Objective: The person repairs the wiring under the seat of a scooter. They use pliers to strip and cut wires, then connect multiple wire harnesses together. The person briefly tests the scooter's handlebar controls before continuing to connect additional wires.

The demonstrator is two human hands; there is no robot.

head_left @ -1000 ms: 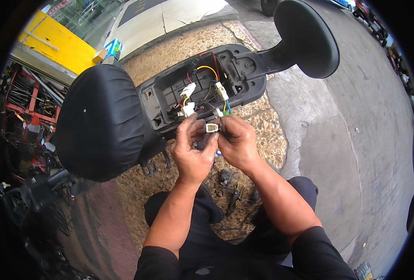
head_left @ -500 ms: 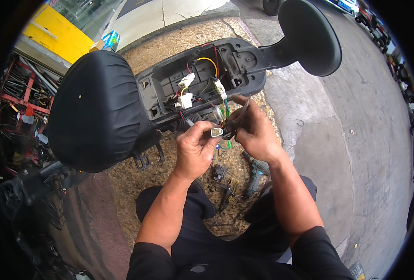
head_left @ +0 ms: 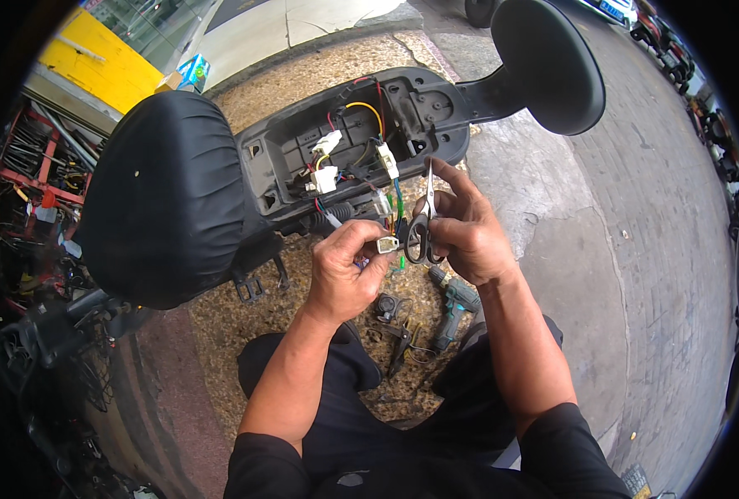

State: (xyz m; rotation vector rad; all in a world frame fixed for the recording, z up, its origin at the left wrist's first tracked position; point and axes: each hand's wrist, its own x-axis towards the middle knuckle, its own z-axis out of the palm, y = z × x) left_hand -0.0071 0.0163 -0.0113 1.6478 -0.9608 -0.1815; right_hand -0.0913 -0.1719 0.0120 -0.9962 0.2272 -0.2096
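My left hand (head_left: 342, 268) is closed, pinching a small white wire connector (head_left: 387, 244) between thumb and fingers. Coloured wires run up from it toward the open black plastic compartment (head_left: 282, 133). Just to the right, my right hand (head_left: 471, 229) grips a pair of scissors (head_left: 420, 226) with black handles; the blades point up and away, and the index fingertip lies by their tip. More white connectors (head_left: 324, 179) rest among the wires in the compartment. Another white connector (head_left: 386, 160) hangs over its near rim on blue and green wires.
A padded black seat (head_left: 166, 200) stands left of the compartment, and a black backrest (head_left: 548, 66) rises at the far right. On the speckled ground below my hands lie a cordless drill (head_left: 454, 309) and pliers (head_left: 402, 348). A red rack of tools (head_left: 45, 166) is at the left.
The scissors have turned in my right hand, so their blades and handle loops now show plainly. My left hand keeps the connector in nearly the same place.
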